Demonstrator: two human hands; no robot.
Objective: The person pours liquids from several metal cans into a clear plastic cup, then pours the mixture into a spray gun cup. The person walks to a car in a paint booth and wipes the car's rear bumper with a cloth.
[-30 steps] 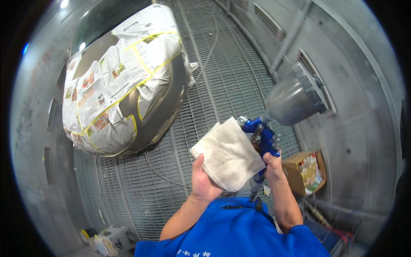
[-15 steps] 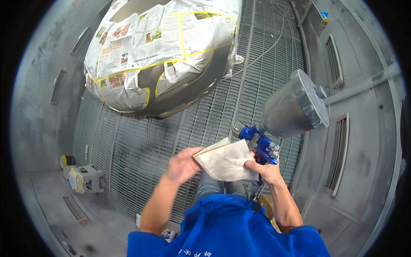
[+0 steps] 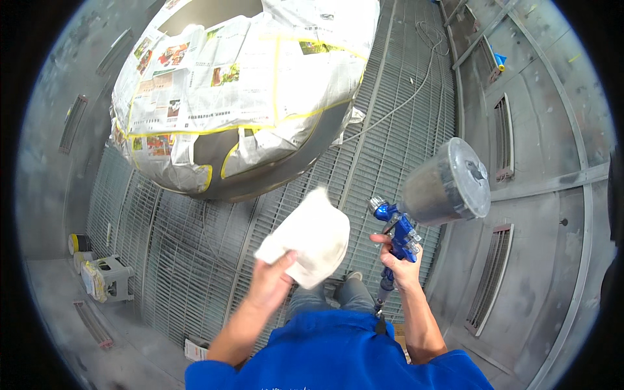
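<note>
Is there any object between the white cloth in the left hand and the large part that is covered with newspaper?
Nothing visible: only open air and grated floor separate the white cloth in the left hand from the newspaper-masked part.

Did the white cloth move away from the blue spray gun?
Yes. The white cloth in the left hand has swung left, off the blue spray gun it covered before.
</note>
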